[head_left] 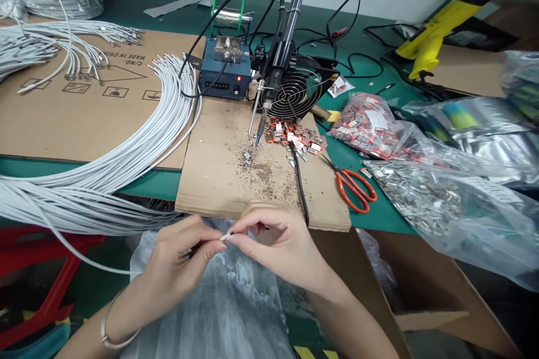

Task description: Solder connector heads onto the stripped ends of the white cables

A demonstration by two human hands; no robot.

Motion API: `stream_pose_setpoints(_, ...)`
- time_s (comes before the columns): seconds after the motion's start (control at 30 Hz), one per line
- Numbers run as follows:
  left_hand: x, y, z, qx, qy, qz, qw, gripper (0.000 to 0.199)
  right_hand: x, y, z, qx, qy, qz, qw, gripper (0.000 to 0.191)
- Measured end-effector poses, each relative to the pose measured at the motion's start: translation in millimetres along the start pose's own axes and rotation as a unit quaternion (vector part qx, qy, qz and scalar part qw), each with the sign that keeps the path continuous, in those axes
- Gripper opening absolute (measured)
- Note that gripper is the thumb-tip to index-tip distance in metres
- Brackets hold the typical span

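In front of the cardboard sheet's near edge, my left hand (181,261) and my right hand (278,241) meet fingertip to fingertip. Between them is the tip of a white cable (225,236), pinched by thumb and forefinger on both sides. Most of that cable is hidden by the left hand. A thick bundle of white cables (138,143) curves in from the left. Beyond my hands a soldering iron (275,76) hangs tip down in a holder, over a patch of solder bits. Orange and silver USB connectors (295,136) lie in a loose pile beside it.
A blue soldering station (225,76) with a lit red light stands behind the cardboard (210,179). Near it are a black fan (295,92) and a solder spool (229,15). Orange-handled scissors (356,188), bagged connectors (366,123) and bagged metal shells (421,196) lie right.
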State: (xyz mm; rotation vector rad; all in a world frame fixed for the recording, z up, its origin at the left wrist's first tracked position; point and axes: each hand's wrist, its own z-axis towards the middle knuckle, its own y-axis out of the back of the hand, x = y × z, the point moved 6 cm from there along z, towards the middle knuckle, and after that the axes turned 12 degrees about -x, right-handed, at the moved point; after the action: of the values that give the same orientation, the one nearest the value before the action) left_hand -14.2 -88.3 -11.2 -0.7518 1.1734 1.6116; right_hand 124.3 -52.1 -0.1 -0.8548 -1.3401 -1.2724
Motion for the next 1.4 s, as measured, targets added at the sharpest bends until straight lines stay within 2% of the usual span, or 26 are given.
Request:
stream_pose_setpoints(0.1,-1,-1.6,-1,0.032,-0.025,0.017,0.999,0.012,-2,0,1,0.042,-0.013,-0.013,0.999,0.008)
stream_pose_setpoints(0.17,1,-4.5,-2,0.036,0.002,-0.001,0.999,0.01,-6,-2,0,0.023,-0.026,0.04,0.999,0.014)
stream_pose_setpoints(0.3,11,-17.7,-4,-0.001,0.146,-0.123,0.982,0.021,-17,-14,-10,-0.119,-0.021,0.185,0.975,0.022)
stream_pose_setpoints(0.37,14,-23.2,-5,-0.026,0.194,-0.181,0.964,0.027,-21,-17,-18,-0.196,0.0,0.229,0.953,0.023)
stream_pose_setpoints(0.4,15,-23.9,-5,-0.035,0.205,-0.197,0.958,0.028,-22,-18,-21,-0.215,0.008,0.239,0.947,0.023)
stream_pose_setpoints(0.43,16,-23.1,-5,-0.039,0.209,-0.206,0.955,0.029,-22,-18,-22,-0.214,0.012,0.236,0.948,0.02)
stream_pose_setpoints(0.5,15,-19.3,-5,-0.024,0.209,-0.207,0.955,0.03,-19,-15,-19,-0.171,0.011,0.195,0.966,0.008)
stream_pose_setpoints(0.6,14,-15.9,-6,0.06,0.211,-0.204,0.954,0.033,-11,-4,-7,-0.066,0.013,0.086,0.994,0.019)
stream_pose_setpoints(0.63,14,-15.8,-8,0.092,0.212,-0.199,0.952,0.033,-6,-1,-4,-0.029,0.025,0.054,0.998,0.016)
stream_pose_setpoints(0.73,13,-16.6,-10,0.155,0.208,-0.168,0.951,0.034,7,2,2,0.075,0.072,-0.021,0.994,0.002)
stream_pose_setpoints(0.87,11,-20.6,-12,0.197,0.211,-0.145,0.946,0.037,17,1,2,0.151,0.116,-0.082,0.978,0.005)
stream_pose_setpoints(0.97,11,-22.8,-12,0.199,0.222,-0.155,0.942,0.037,18,3,0,0.147,0.13,-0.094,0.976,0.008)
stream_pose_setpoints(1.1,13,-27.4,-11,0.167,0.25,-0.215,0.929,0.036,15,3,-2,0.064,0.129,0.001,0.99,0.011)
stream_pose_setpoints(1.23,16,-35.3,-14,0.139,0.304,-0.317,0.888,0.036,3,-1,-4,-0.035,0.09,0.16,0.982,0.011)
stream_pose_setpoints(1.4,17,-44.9,-17,0.13,0.329,-0.418,0.837,0.03,-8,-15,-7,-0.056,0.04,0.273,0.959,0.011)
